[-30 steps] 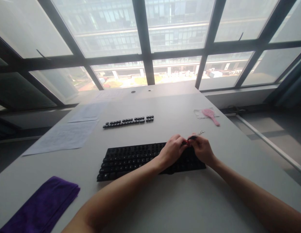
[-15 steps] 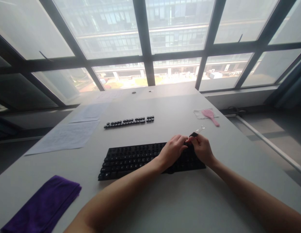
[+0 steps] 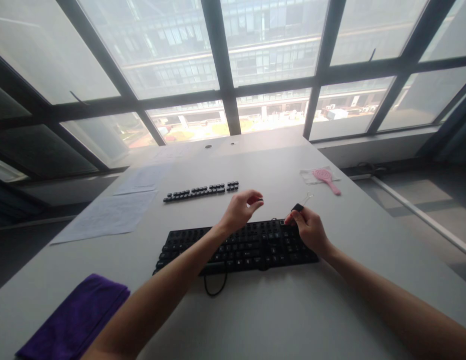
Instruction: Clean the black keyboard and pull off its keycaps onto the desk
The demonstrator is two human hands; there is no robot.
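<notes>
A black keyboard [image 3: 233, 247] lies on the grey table [image 3: 278, 310] in front of me. My left hand [image 3: 241, 210] is raised above its upper edge, thumb and fingers pinched on a small dark keycap [image 3: 260, 200]. My right hand [image 3: 310, 229] rests at the keyboard's upper right corner and grips a keycap puller [image 3: 299, 206] with a black handle and a wire loop. A row of removed black keycaps [image 3: 201, 190] sits further back on the table.
Printed paper sheets [image 3: 108, 215] lie at the left. A folded purple cloth [image 3: 73, 320] sits at the near left edge. A pink hairbrush [image 3: 325, 177] on a clear bag lies at the right. Large windows stand behind the table. A black cable loops under the keyboard's front.
My left hand has lifted away from my right hand and moved left and back, carrying a keycap. The right hand stays at the keyboard's corner with the puller.
</notes>
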